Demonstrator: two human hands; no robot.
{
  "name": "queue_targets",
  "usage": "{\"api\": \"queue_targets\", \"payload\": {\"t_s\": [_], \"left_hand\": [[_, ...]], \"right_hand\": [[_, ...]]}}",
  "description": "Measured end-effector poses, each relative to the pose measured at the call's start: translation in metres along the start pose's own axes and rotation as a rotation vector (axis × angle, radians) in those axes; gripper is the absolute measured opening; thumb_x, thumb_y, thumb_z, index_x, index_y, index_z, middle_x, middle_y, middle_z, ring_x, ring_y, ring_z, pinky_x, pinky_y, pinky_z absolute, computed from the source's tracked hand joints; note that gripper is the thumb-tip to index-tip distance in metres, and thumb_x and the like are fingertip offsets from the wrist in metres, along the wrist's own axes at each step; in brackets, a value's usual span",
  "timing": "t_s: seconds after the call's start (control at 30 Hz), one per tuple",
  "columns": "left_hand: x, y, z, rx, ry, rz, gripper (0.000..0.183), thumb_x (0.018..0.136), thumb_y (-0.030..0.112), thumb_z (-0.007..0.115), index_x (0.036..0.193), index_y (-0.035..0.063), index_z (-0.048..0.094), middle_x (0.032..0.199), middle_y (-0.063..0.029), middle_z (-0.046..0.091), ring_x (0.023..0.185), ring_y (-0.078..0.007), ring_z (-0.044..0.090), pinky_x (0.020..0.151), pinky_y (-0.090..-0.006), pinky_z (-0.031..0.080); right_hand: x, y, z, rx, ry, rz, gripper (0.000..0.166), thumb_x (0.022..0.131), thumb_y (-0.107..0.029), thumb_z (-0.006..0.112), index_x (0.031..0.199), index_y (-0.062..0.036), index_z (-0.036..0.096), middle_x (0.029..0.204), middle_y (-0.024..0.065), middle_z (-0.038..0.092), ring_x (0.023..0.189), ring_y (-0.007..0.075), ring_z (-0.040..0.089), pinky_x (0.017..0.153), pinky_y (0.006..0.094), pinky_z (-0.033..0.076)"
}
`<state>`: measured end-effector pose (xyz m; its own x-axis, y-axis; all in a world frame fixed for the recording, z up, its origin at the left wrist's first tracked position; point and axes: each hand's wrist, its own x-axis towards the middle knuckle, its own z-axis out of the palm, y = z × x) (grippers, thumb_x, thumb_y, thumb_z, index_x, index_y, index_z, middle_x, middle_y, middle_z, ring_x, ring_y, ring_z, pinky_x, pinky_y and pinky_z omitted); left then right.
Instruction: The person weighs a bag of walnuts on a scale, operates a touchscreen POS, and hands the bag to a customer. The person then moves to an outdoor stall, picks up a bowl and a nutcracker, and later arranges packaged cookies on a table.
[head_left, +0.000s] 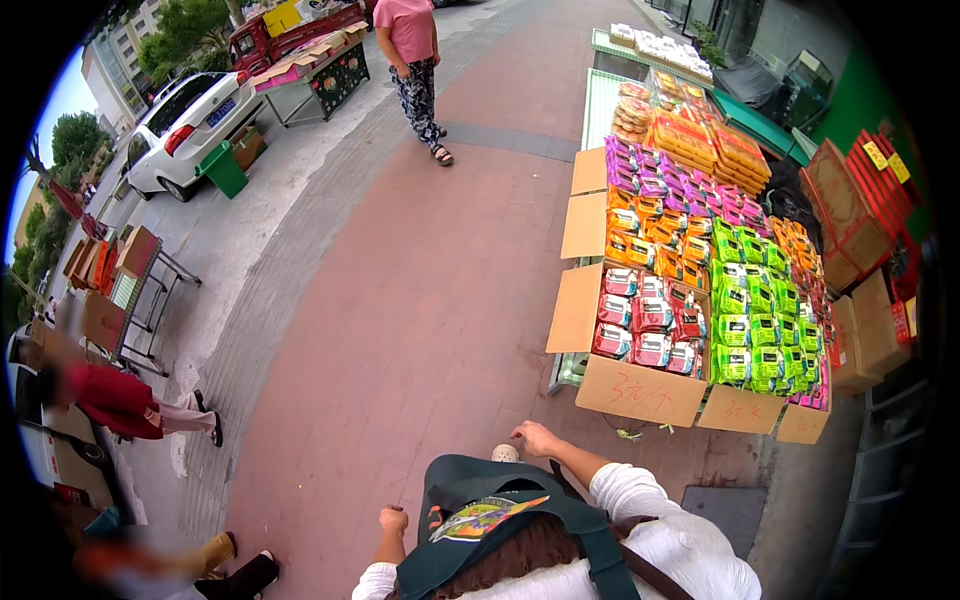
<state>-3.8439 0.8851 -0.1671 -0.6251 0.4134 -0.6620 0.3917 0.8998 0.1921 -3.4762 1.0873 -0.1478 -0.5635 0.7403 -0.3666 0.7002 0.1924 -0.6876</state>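
Note:
My left hand (394, 517) hangs low at my left side, its fingers curled in, with nothing seen in it. My right hand (535, 438) is held out ahead of my body above the paving, fingers loosely bent and apart, with no object visible in it. It is nearest to my light shoe (505, 453). A dark green apron (480, 495) with a colourful print covers my front. Ahead to the right, open cardboard boxes (637, 390) bear red handwriting. They hold dark red packets (651, 315), green packets (750, 300), orange packets (637, 225) and purple packets (645, 172).
Stacked food trays (682, 142) lie beyond the packets. One person in a pink top (405, 45) stands ahead on the brick walkway (390, 277). Someone in a red top (120, 401) is at left, near a box-laden table (135, 292). A white car (195, 120) is parked beside a green bin (223, 169).

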Motion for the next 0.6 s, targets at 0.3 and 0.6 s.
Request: {"api": "queue_targets", "payload": {"t_s": [0.3, 0.6], "left_hand": [[0.134, 0.07, -0.052, 0.022, -0.437, -0.147, 0.02, 0.07, 0.008, 0.053, 0.085, 0.0031, 0.065, 0.081, -0.0135, 0.064, 0.071, -0.0225, 0.061, 0.062, -0.0326, 0.049], [0.417, 0.461, -0.14, 0.061, -0.159, 0.417, 0.027, 0.072, 0.018, 0.054, 0.093, 0.0026, 0.064, 0.088, -0.0204, 0.063, 0.094, -0.0318, 0.059, 0.081, -0.0367, 0.046]], "right_hand": [[0.211, -0.011, -0.096, 0.214, 0.069, -0.014, 0.034, 0.068, -0.003, 0.049, 0.101, -0.0046, 0.058, 0.094, 0.0156, 0.06, 0.091, 0.0295, 0.057, 0.081, 0.0378, 0.045], [0.28, 0.09, -0.172, 0.166, 0.157, 0.53, 0.035, 0.072, -0.013, 0.052, 0.104, -0.0016, 0.058, 0.091, 0.0158, 0.064, 0.085, 0.0301, 0.061, 0.076, 0.0352, 0.048]]}}
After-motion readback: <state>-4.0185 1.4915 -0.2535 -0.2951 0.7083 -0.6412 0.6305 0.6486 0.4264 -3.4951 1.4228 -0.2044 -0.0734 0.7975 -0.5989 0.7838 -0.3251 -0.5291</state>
